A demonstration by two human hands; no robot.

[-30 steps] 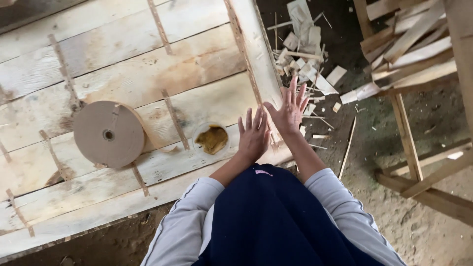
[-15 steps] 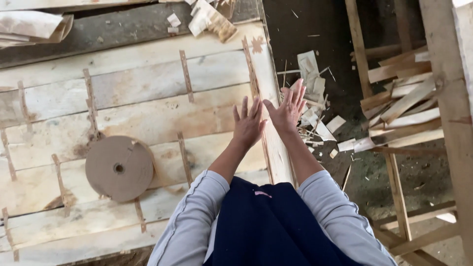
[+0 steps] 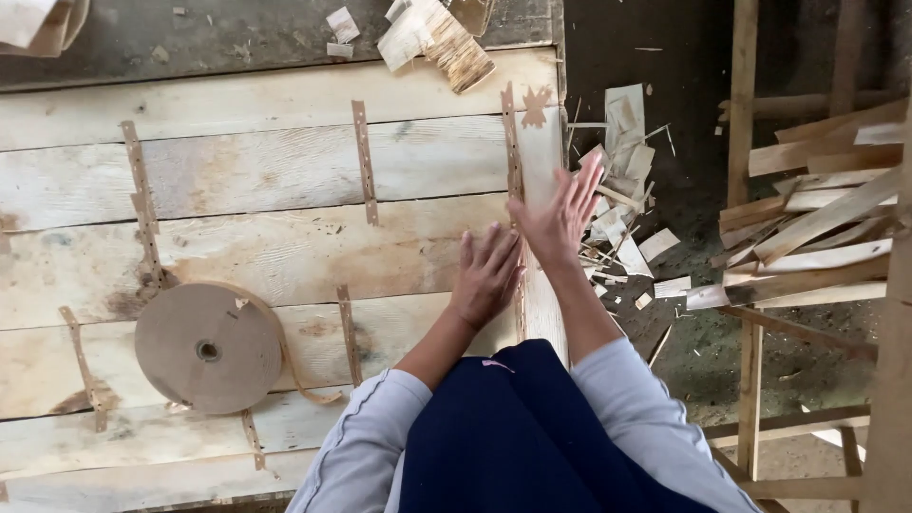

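Pale wood sheet (image 3: 285, 237), brown tape roll (image 3: 209, 348), navy trousers (image 3: 513, 446)

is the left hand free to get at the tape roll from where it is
Probably yes. The left hand lies flat and empty on the veneer sheets, and only bare wood with thin tape strips separates it from the tape roll to its left.

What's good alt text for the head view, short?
Seen from above, a person's left hand lies flat on a sheet of pale wood veneer strips joined by brown tape, while the right hand is spread over its right edge strip. A roll of brown tape lies to the left; wood offcuts litter the floor.
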